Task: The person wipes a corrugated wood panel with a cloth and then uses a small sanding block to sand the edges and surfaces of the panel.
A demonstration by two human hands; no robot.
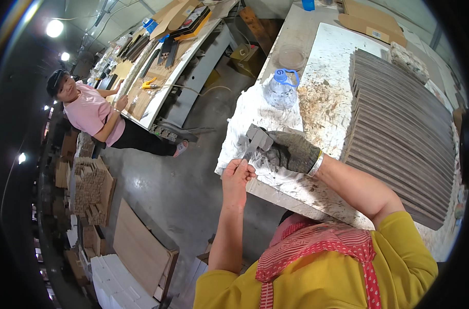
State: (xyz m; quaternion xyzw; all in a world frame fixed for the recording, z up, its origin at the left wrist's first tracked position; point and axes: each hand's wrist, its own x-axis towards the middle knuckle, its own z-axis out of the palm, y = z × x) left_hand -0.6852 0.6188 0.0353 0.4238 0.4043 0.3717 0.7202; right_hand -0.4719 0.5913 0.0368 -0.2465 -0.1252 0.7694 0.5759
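Over the near left part of the work table, my left hand (238,174), bare, pinches the lower end of a narrow grey strip (249,152). My right hand (297,152) wears a dark, stained work glove and is closed around a grey block-shaped piece (260,137) at the strip's upper end. Whether the block and strip are one piece, I cannot tell. Beneath both hands lies a smudged white cloth (239,135). Just beyond them stands a clear plastic jug (282,92) with a blue lid and handle.
Long brown-grey slats (399,134) are stacked on the table's right. A cardboard box (373,23) and a white bundle (408,62) lie behind. Across the aisle, a person in pink (92,110) stands at another bench (149,116). Cardboard sheets (139,247) lean at lower left.
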